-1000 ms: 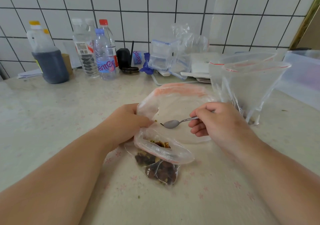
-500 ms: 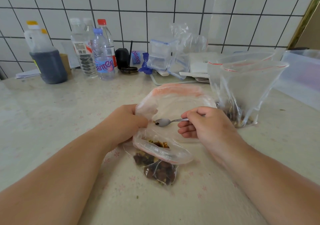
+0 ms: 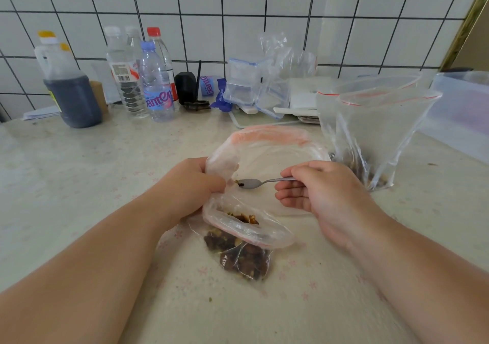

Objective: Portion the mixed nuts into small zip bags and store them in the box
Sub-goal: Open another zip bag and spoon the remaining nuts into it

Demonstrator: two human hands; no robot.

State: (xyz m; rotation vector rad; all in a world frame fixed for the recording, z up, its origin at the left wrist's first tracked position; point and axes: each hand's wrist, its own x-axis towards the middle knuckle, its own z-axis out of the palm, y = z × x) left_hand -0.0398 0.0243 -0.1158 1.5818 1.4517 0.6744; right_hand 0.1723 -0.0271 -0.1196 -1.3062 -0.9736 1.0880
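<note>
From the head view, the left hand (image 3: 194, 183) has its fingertips hidden behind crumpled plastic; it grips the rim of the large zip bag (image 3: 267, 155) and, it seems, the edge of the small zip bag (image 3: 238, 240) below it. How much lies inside the large bag cannot be told through its cloudy film. The box (image 3: 463, 111) is cut off at the right edge, well to the right of the large zip bag, translucent and pale.

The spoon (image 3: 260, 182) lies nearly level inside the large bag's mouth, long axis left to right, bowl toward the left hand, with a few dark bits on it. The right hand (image 3: 322, 193) pinches its thin metal handle, fingers curled.

The small zip bag lies on the worktop (image 3: 79, 185) just nearer the camera than the large one, its mouth rolled open; the mixed nuts (image 3: 242, 260) show as brown, lumpy pieces through clear film. A standing zip bag (image 3: 375, 132) is right of the large bag, upright, crinkled and glossy, with dark pieces at its bottom.
</note>
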